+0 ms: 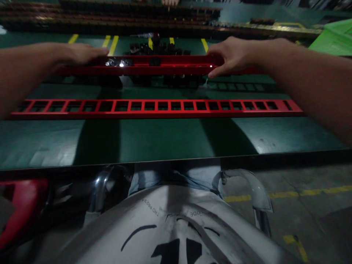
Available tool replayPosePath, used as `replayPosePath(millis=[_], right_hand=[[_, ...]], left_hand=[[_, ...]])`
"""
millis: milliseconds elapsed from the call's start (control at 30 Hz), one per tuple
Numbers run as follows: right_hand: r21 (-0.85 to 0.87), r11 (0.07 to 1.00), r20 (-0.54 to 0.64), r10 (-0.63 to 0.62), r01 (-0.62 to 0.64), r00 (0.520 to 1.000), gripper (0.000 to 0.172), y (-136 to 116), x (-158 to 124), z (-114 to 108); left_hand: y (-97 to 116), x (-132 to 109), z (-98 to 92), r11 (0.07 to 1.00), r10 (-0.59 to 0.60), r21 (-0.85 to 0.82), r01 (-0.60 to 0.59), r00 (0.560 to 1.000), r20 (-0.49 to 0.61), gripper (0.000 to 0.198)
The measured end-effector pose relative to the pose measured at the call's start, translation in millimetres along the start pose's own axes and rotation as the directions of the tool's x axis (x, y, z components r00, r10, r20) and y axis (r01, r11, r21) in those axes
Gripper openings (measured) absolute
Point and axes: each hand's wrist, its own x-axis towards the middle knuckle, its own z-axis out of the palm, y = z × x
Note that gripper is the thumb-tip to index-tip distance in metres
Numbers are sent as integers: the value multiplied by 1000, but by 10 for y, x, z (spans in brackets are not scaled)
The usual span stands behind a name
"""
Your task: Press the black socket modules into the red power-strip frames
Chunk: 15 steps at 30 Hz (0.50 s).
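Note:
A long red channel-shaped rail lies crosswise in front of me, above the table surface, its slotted shadow falling below it on the right. My right hand grips it toward the right, thumb on the near wall and fingers over the far side. Toward the other end, my left hand is on the rail, slightly blurred, fingers extended along the far edge and thumb hidden. Shiny black pieces and a small black block sit inside the channel. Nearer to me, a second red rail with rectangular openings rests on the table.
Black parts cluster behind and under the raised rail, with a screwdriver-like tool beside them. Rows of dark strips line the back of the green table. A bright green object stands at far right. Chair armrests flank me.

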Motion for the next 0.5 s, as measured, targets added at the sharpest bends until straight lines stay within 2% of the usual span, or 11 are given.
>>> replayPosePath(millis=[100, 200, 333, 500], right_hand=[[-53, 998, -4, -30, 29, 1000, 48, 2, -29, 30], [-76, 997, -24, -35, 33, 999, 46, 7, -48, 63], [-87, 996, -15, -9, 7, 1000, 49, 6, -56, 67], [-19, 999, -27, -41, 40, 999, 47, -16, -100, 16]], left_hand=[[27, -20, 16, 999, -21, 29, 21, 999, 24, 107], [4, -11, 29, 998, -65, 17, 65, 998, -14, 114], [-4, -84, 42, 998, -16, -63, 13, 999, -52, 106], [4, -101, -1, 1000, 10, 7, -10, 999, -49, 94]])
